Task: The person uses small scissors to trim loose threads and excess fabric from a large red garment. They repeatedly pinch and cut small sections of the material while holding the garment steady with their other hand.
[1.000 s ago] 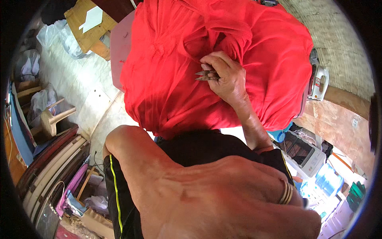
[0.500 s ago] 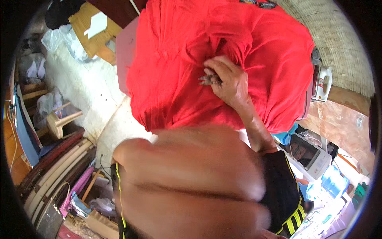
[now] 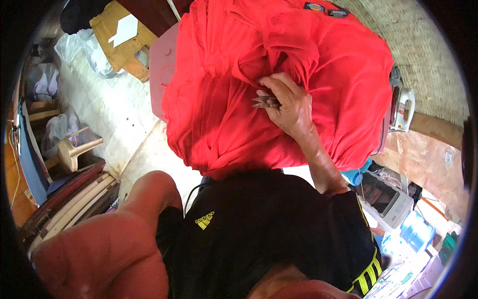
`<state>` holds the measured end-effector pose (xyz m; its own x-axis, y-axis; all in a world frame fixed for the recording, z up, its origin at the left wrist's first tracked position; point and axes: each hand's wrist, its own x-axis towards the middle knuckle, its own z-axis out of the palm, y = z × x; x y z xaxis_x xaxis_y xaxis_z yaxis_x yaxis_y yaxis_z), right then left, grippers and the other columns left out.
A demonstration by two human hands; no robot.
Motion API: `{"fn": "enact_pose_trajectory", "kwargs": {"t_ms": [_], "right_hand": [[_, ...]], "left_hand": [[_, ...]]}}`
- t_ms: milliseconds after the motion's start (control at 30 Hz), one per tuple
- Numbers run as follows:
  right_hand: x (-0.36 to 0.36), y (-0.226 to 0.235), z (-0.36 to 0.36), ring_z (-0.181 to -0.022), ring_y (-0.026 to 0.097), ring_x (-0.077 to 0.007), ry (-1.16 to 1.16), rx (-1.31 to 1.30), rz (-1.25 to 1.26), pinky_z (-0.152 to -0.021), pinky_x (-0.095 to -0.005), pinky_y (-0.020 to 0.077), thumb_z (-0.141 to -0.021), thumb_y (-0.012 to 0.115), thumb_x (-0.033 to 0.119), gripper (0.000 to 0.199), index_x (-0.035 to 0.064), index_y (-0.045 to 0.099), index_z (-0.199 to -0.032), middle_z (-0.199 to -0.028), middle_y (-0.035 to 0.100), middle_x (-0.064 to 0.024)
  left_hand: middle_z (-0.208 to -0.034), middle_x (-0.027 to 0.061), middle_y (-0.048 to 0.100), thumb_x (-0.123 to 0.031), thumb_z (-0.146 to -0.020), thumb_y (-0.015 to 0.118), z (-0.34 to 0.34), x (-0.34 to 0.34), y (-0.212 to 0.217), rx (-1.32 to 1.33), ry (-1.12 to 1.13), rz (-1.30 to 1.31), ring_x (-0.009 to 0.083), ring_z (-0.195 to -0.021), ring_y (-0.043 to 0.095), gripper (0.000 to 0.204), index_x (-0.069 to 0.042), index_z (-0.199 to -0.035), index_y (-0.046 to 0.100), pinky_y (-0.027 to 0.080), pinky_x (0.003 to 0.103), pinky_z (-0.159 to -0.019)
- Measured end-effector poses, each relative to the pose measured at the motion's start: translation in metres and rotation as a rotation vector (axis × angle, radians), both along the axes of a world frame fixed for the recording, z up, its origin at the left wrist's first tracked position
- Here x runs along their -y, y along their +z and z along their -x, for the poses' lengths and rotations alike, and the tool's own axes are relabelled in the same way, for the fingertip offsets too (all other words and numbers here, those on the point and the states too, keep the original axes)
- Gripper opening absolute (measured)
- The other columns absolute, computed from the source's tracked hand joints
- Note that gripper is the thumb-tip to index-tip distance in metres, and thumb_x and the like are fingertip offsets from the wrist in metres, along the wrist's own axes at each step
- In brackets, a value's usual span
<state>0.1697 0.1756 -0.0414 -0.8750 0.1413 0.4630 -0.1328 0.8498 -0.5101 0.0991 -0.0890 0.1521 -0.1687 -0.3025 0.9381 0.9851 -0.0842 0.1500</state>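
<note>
A large red garment [image 3: 224,119] lies bunched in folds over a pinkish table [image 3: 162,70]. My right hand [image 3: 291,107] rests over the middle of the cloth, with its fingers curled around small dark metal thread snips [image 3: 261,103]. Their pointed tips stick out to the left. Just beyond the fingertips, the fabric gathers around a dark opening [image 3: 280,61]. My left arm is bent, and my left hand [image 3: 104,259] looms large and close at the lower left. Its fingers do not show.
A white iron [image 3: 404,109] stands by the table's right edge. At the left are a wooden stool [image 3: 74,149] and a stack of long boards [image 3: 69,199]. A small wooden table [image 3: 117,47] holds a white paper piece. A blue water bottle [image 3: 417,231] sits at the lower right.
My left hand has swung from across the lower middle to the lower left. My right hand keeps its place on the cloth with the snips.
</note>
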Motion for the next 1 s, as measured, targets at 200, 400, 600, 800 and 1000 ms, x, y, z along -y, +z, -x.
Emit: {"fn": "enact_pose_trajectory", "kwargs": {"t_ms": [200, 400, 600, 800, 1000], "right_hand": [[-0.014, 0.008, 0.009, -0.078, 0.063, -0.0139, 0.105, 0.114, 0.304, -0.066, -0.0282, 0.0515, -0.087, 0.072, 0.002, 0.016, 0.0011, 0.068, -0.102, -0.087, 0.061, -0.0057], [-0.028, 0.024, 0.015, -0.08, 0.053, -0.0035, 0.21, 0.278, 0.866, -0.071, -0.0229, 0.0462, -0.098, 0.066, 0.013, 0.013, 0.0002, 0.068, -0.103, -0.086, 0.062, 0.0026], [-0.034, 0.024, 0.012, -0.083, 0.053, -0.0036, 0.245, 0.323, 0.898, -0.074, -0.0227, 0.046, -0.1, 0.064, 0.016, 0.016, 0.0006, 0.068, -0.104, -0.087, 0.062, 0.0034], [-0.029, 0.017, 0.011, -0.08, 0.045, -0.0013, 0.226, 0.266, 0.959, -0.073, -0.0201, 0.0399, -0.1, 0.064, 0.015, 0.011, 0.004, 0.065, -0.1, -0.085, 0.053, 0.0091], [-0.029, 0.018, 0.008, -0.081, 0.05, -0.0017, 0.276, 0.241, 0.962, -0.073, -0.0215, 0.0435, -0.1, 0.063, 0.017, 0.015, 0.0035, 0.068, -0.1, -0.085, 0.057, 0.008]], "left_hand": [[-0.11, 0.0146, 0.064, -0.001, -0.081, 0.066, 0.028, -0.033, -0.096, 0.55, -0.314, 0.397, 0.015, -0.079, 0.064, 0.031, -0.001, -0.112, 0.066, 0.049, 0.029, -0.074], [-0.113, 0.006, 0.066, 0.001, -0.088, 0.068, 0.077, -0.106, -0.147, 0.854, -0.96, 1.199, 0.0041, -0.072, 0.056, 0.038, -0.002, -0.126, 0.064, 0.045, 0.022, -0.063], [-0.09, 0.0004, 0.062, -0.007, -0.097, 0.065, 0.089, -0.109, -0.167, 0.997, -0.969, 1.097, 0.0044, -0.063, 0.053, 0.017, -0.004, -0.112, 0.069, 0.043, 0.021, -0.058], [-0.083, 0.0011, 0.063, -0.012, -0.082, 0.083, 0.03, -0.103, -0.173, 0.938, -0.489, 0.814, 0.0089, -0.065, 0.056, 0.029, -0.001, -0.101, 0.065, 0.049, 0.026, -0.061], [-0.083, 0.0021, 0.066, -0.003, -0.09, 0.075, 0.011, -0.102, -0.181, 1.101, -0.584, 0.649, 0.0092, -0.074, 0.06, 0.009, 0.0, -0.097, 0.07, 0.051, 0.024, -0.069]]}}
